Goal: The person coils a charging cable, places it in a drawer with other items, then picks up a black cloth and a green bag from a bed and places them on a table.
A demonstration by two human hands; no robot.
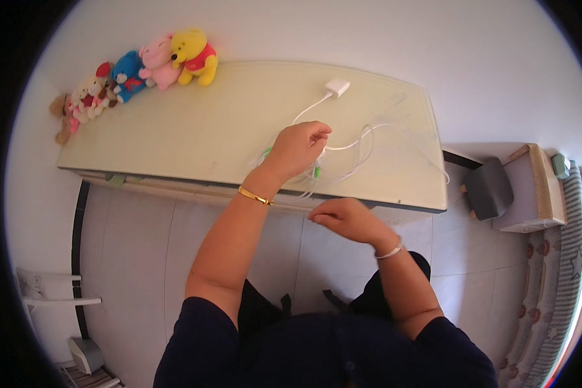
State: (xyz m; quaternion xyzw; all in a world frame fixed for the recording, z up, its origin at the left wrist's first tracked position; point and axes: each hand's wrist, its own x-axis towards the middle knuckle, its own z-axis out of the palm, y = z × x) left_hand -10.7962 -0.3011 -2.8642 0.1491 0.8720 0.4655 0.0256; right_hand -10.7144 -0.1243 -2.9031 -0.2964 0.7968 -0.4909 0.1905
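My left hand (299, 150) is over the table, right above a loose tangle of thin white cable (362, 152). Its fingers are curled closed, and their undersides are hidden, so what they hold, if anything, does not show. Bright green pieces (317, 172) show among the cable on both sides of this hand. From a white power adapter (337, 87) farther back, a cord runs toward the hand. My right hand (349, 220) hangs just off the table's front edge, fingers bent and pressed together. Whatever lies inside its grip is hidden from above.
The pale table (194, 129) has a dark front edge. Plush toys, among them a yellow bear (197, 57) and a blue bear (129, 74), line its back left side. At the right stand a grey stool (488, 187) and a box-like cabinet (524, 187) beside striped bedding (569, 258).
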